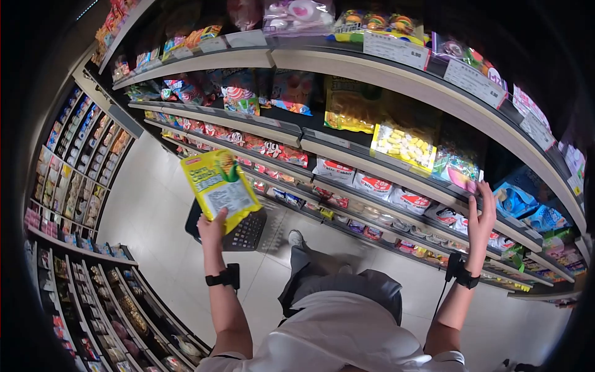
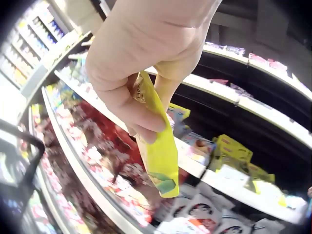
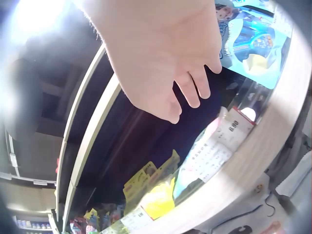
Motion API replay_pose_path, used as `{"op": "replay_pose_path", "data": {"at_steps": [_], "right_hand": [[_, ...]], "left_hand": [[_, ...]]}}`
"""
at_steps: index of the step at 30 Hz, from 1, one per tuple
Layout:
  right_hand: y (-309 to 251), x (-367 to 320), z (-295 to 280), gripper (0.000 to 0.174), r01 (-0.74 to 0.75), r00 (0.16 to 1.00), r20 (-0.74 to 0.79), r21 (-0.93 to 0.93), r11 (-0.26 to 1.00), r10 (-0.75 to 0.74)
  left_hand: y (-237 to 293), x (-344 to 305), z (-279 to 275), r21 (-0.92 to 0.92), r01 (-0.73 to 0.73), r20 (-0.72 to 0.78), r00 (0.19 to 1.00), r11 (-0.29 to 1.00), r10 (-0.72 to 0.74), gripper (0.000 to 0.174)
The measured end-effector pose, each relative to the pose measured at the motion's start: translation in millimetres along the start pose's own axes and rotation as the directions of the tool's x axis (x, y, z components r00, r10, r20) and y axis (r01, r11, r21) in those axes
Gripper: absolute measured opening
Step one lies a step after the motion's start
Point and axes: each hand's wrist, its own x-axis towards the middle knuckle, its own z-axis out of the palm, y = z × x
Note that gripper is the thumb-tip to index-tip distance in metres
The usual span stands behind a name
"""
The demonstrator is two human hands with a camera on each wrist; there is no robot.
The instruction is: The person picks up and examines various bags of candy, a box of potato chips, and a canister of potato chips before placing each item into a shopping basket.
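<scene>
Grips the yellow bag [image 1: 226, 195], printed with corn, in the fingers of the left hand [image 1: 212, 232], at its lower edge, thumb on the printed face. Carries it raised and tilted, at left, clear of the shelves. Extends the right hand [image 1: 481, 220] at right, fingers released and slightly bent, over the shelf front [image 3: 273, 129], near the price label [image 3: 234, 127]. Beside those fingers: to the left, a pastel bag [image 1: 457, 170]; to the right, blue bags [image 1: 516, 199]. Below the yellow bag and partly covered by it: a dark basket [image 1: 248, 230] on the pale floor [image 1: 149, 180]. Further left along the same shelf as the pastel bag: a yellow packet [image 1: 403, 147] with a white and yellow print or contents; cannot tell which. On the tier below: red and white bags [image 1: 372, 184]. At far left: stocked shelving [image 1: 87, 161], beyond the floor.
</scene>
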Motion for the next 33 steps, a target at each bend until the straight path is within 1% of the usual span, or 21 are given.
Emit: {"op": "replay_pose_path", "data": {"at_steps": [2, 3, 4, 5, 6, 7, 8, 10, 11, 14, 15, 16, 18, 20, 22, 24, 26, 28, 31, 32, 33], "right_hand": [[6, -5, 4, 0.031, -0.096, 0.990, 0.111, 0.110, 0.989, 0.084], [9, -8, 7, 0.031, -0.091, 0.990, 0.123, 0.116, 0.989, 0.076], [12, -9, 11, 0.030, -0.010, 0.992, 0.123, 0.020, 1.000, 0.007], [12, -10, 14, 0.029, 0.070, 0.990, 0.127, -0.078, 0.994, -0.060], [10, -10, 17, 0.029, 0.076, 0.989, 0.131, -0.077, 0.994, -0.066], [8, -11, 19, 0.028, 0.060, 0.991, 0.122, -0.086, 0.994, -0.049], [7, -11, 20, 0.028, 0.042, 0.993, 0.110, -0.098, 0.994, -0.031], [8, -10, 22, 0.027, 0.025, 0.996, 0.091, -0.106, 0.994, -0.016], [9, -10, 23, 0.026, 0.027, 0.996, 0.092, -0.088, 0.996, -0.018], [12, -9, 23, 0.025, 0.034, 0.997, 0.075, -0.039, 0.999, -0.031], [11, -8, 24, 0.025, 0.027, 0.997, 0.075, -0.042, 0.999, -0.024], [8, -9, 22, 0.024, 0.017, 0.997, 0.071, -0.050, 0.999, -0.013], [2, -9, 22, 0.023, 0.006, 0.998, 0.057, -0.038, 0.999, -0.004], [2, -10, 23, 0.024, -0.008, 0.999, 0.050, -0.042, 0.999, 0.010], [1, -11, 26, 0.025, -0.020, 0.999, 0.034, -0.043, 0.999, 0.022], [0, -11, 28, 0.027, -0.023, 1.000, 0.015, -0.042, 0.999, 0.023], [1, -13, 30, 0.028, -0.019, 1.000, -0.014, -0.041, 0.999, 0.019], [2, -13, 32, 0.028, -0.029, 0.999, -0.028, -0.040, 0.999, 0.028], [3, -14, 33, 0.029, -0.039, 0.998, -0.047, -0.034, 0.999, 0.038], [3, -13, 35, 0.028, -0.042, 0.998, -0.056, -0.033, 0.999, 0.040], [4, -13, 35, 0.028, -0.045, 0.997, -0.062, -0.027, 0.999, 0.043]], "left_hand": [[-10, 31, -37, 0.091, -0.057, -0.169, 0.983, 0.994, 0.071, 0.030], [-13, 45, -58, 0.272, -0.119, -0.247, 0.950, 0.955, 0.189, 0.031], [-13, 59, -72, 0.447, -0.159, -0.299, 0.901, 0.880, 0.314, 0.032], [0, 62, -79, 0.534, -0.139, -0.326, 0.876, 0.834, 0.355, 0.032], [13, 67, -84, 0.614, -0.115, -0.344, 0.852, 0.781, 0.396, 0.033], [13, 83, -94, 0.670, -0.050, -0.347, 0.861, 0.741, 0.372, 0.040], [7, 94, -102, 0.666, -0.052, -0.345, 0.863, 0.744, 0.369, 0.040], [-12, 126, -108, 0.713, -0.089, -0.275, 0.877, 0.696, 0.394, 0.053], [-50, 158, -124, 0.768, -0.078, -0.225, 0.896, 0.635, 0.382, 0.069], [-115, 191, -129, 0.801, 0.095, -0.153, 0.987, 0.592, 0.049, 0.075], [-133, 204, -134, 0.764, 0.111, 0.005, 0.984, 0.636, -0.178, 0.075], [-150, 211, -131, 0.734, 0.137, 0.181, 0.905, 0.665, -0.385, 0.075], [-186, 188, -116, 0.694, 0.032, 0.118, 0.981, 0.719, -0.157, 0.073], [-193, 171, -103, 0.822, -0.049, 0.022, 0.998, 0.567, 0.056, 0.069], [-206, 176, -106, 0.833, -0.085, 0.033, 0.994, 0.546, 0.104, 0.071], [-218, 190, -112, 0.856, -0.061, 0.028, 0.997, 0.514, 0.071, 0.068], [-225, 190, -116, 0.860, -0.120, 0.068, 0.990, 0.495, 0.123, 0.059], [-223, 177, -109, 0.924, -0.117, 0.054, 0.982, 0.363, 0.179, 0.057], [-211, 159, -87, 0.940, -0.060, 0.038, 0.997, 0.336, 0.071, 0.050], [-207, 150, -78, 0.964, -0.086, 0.076, 0.996, 0.250, 0.051, 0.046], [-213, 145, -72, 0.947, -0.111, 0.102, 0.994, 0.302, 0.046, 0.043]]}}
